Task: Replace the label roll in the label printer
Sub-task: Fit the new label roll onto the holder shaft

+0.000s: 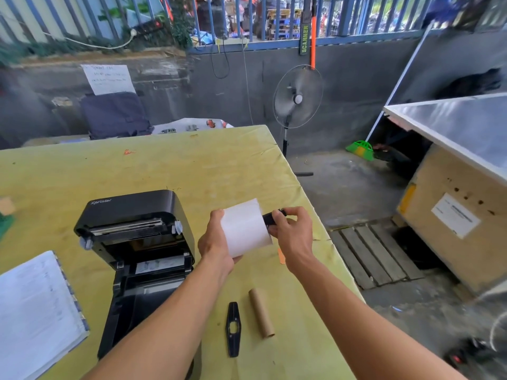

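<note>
A black Xprinter label printer [137, 242] sits on the yellow table [192, 165] with its lid raised and its roll bay showing. To its right, above the table, my left hand [215, 242] grips a white label roll [245, 229] at its left end. My right hand [290, 229] pinches a black spindle [270, 217] that sticks out of the roll's right end. An empty brown cardboard core [261, 312] lies on the table near me. Beside it lies a flat black plastic roll guide [233, 329].
A stack of white papers [33, 305] lies at the table's left near corner. The table's right edge runs diagonally past my right arm. Beyond it stand a pedestal fan [297, 97], a wooden pallet [373, 253] and a cardboard-sided bench [452, 215].
</note>
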Demonstrator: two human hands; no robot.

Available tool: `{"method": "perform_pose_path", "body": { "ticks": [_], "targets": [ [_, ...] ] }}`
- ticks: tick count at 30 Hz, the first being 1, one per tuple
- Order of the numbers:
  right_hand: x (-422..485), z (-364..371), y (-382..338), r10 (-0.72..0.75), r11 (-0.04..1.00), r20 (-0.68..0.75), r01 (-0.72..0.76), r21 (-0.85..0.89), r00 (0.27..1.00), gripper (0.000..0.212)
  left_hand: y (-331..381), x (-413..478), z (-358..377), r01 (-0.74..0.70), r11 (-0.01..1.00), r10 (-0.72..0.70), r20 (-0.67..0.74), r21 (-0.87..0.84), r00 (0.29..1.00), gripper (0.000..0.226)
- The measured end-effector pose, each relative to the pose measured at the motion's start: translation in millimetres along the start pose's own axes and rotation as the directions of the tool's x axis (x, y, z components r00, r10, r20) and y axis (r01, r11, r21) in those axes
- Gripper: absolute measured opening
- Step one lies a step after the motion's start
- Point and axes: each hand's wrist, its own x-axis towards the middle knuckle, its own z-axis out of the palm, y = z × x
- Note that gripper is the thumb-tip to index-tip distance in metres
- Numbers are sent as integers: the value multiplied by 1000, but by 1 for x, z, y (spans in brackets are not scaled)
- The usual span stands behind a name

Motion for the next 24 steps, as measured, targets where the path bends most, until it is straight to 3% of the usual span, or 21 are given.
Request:
{"method": "perform_pose_path", "body": {
  "ticks": [11, 24],
  "targets": [
    [-4, -12, 5, 4, 997, 193, 10, -74, 981, 7, -9, -8, -8, -1, 1000, 1, -1, -3, 1000, 49],
    [4, -24, 20, 63, 989, 285, -21, -148, 956, 14, -23, -2, -11, 14, 1000, -14, -60, 8, 998, 46]
  ]
}}
